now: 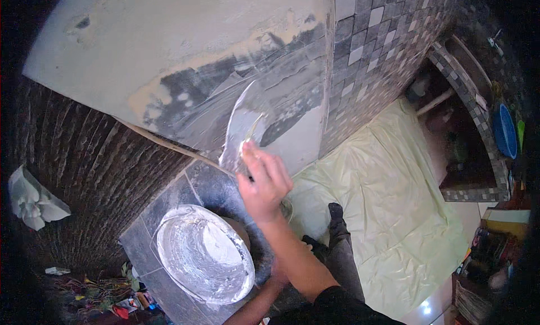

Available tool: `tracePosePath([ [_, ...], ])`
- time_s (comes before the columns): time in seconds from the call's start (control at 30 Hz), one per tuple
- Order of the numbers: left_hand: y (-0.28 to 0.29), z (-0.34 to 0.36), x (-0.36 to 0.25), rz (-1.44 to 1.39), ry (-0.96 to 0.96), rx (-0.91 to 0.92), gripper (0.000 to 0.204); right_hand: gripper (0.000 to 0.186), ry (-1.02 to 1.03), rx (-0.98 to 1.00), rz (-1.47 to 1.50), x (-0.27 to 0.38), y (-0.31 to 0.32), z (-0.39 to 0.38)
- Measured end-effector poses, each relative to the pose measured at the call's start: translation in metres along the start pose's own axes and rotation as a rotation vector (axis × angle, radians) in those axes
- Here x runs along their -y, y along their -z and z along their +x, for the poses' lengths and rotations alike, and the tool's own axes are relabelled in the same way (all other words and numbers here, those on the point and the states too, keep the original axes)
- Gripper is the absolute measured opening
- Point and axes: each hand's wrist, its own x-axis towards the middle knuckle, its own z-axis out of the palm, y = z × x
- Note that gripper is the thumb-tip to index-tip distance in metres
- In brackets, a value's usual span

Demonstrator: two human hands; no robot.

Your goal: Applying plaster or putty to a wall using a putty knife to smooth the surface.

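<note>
My right hand (264, 181) is closed on the handle of a wide putty knife (237, 125), its long blade lying against the wall (191, 32). Wet grey-white filler (292, 83) is smeared in streaks over a dark patch there, around and above the blade. Below the hand stands a bucket (163, 235) coated inside with white paste (219, 243). My left forearm (256, 305) comes in from the lower edge, beside the bucket. It passes beneath my right forearm, which hides most of my left hand, so its fingers and anything in them do not show.
The bucket stands on a grey tiled ledge (194, 308). To the right, a creased pale sheet (388, 212) covers the floor. Mosaic tiles (365, 49) line the adjoining wall; dark ribbed wall (84, 145) is at left. A blue basin (505, 131) is at far right.
</note>
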Motion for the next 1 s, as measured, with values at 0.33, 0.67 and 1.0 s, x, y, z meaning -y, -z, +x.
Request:
tracePosePath([
  [0.33,-0.057,-0.002,-0.073,1.817,-0.733,-0.045,0.039,0.050,0.027,0.104,0.181,0.033,0.009,-0.035],
  [0.67,-0.036,0.000,-0.063,1.917,-0.827,-0.036,0.036,0.023,-0.491,0.176,0.518,0.021,0.062,-0.022],
  [1.0,-0.056,-0.001,-0.081,1.652,-0.972,-0.160,0.030,0.038,-1.062,0.335,1.122,-0.006,0.118,0.014],
])
